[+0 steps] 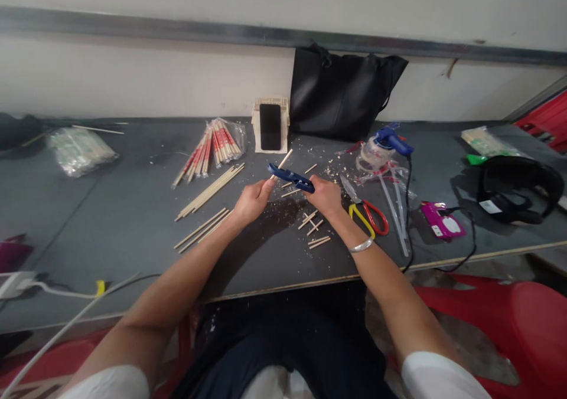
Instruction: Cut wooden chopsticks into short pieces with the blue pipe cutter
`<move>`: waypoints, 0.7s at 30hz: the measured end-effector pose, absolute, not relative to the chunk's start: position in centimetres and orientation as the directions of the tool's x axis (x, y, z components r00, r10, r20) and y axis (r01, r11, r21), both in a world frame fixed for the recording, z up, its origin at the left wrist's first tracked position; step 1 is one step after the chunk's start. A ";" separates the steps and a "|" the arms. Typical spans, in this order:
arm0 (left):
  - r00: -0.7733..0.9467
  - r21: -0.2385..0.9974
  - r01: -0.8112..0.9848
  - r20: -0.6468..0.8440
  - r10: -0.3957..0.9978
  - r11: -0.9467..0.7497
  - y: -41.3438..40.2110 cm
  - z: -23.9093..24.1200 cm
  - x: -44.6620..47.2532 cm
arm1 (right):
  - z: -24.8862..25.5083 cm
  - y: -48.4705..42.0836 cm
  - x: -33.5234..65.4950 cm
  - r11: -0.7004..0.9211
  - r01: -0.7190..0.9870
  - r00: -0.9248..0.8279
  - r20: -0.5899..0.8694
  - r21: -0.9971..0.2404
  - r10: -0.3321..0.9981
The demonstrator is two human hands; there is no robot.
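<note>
My left hand [253, 201] is closed around a wooden chopstick [286, 159], which points up and away over the table. A dark blue hand cutter [289, 176] lies across the stick, its far end beside my left fingers. My right hand [325, 196] grips the near end of this cutter; its exact kind is hard to make out. Short cut stick pieces [313, 223] lie below my right hand, among pale chips. Whole chopsticks [209, 191] rest in a bundle left of my left hand, with several more [201, 232] nearer me, partly behind my forearm.
Scissors [364, 210] with red and yellow handles lie right of my right hand. Behind them is a blue glue gun [392, 139] with a cord. Wrapped chopsticks [212, 149], a phone [270, 127] on a stand and a black bag [345, 95] are at the back.
</note>
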State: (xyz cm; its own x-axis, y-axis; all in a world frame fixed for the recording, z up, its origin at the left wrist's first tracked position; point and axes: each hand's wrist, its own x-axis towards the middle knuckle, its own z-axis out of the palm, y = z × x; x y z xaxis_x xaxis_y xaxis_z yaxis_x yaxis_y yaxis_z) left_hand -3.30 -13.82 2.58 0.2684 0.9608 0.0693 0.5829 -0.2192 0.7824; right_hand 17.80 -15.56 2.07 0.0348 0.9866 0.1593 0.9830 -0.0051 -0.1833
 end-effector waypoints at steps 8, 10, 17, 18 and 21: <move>0.227 0.806 0.556 0.087 0.970 -0.203 -13.5 2.0 -3.2 | 2.8 -15.7 17.5 -0.063 0.987 0.083 0.129 -0.151 0.988; 0.207 0.809 0.553 0.098 0.974 -0.198 -13.3 2.0 -3.3 | 2.7 -15.7 17.6 -0.072 0.984 0.097 0.150 -0.166 0.984; 0.230 0.851 0.499 0.050 0.972 -0.162 -13.3 2.0 -3.3 | 1.4 -15.0 18.9 0.024 0.940 0.075 0.274 -0.341 0.959; 0.245 0.870 0.470 0.031 0.969 -0.147 -13.3 2.0 -3.3 | 1.2 -14.9 19.1 0.058 0.925 0.059 0.293 -0.375 0.954; 0.308 0.933 0.356 -0.058 0.950 -0.058 -13.5 2.1 -3.2 | 0.6 -14.5 19.5 0.123 0.880 0.044 0.338 -0.458 0.940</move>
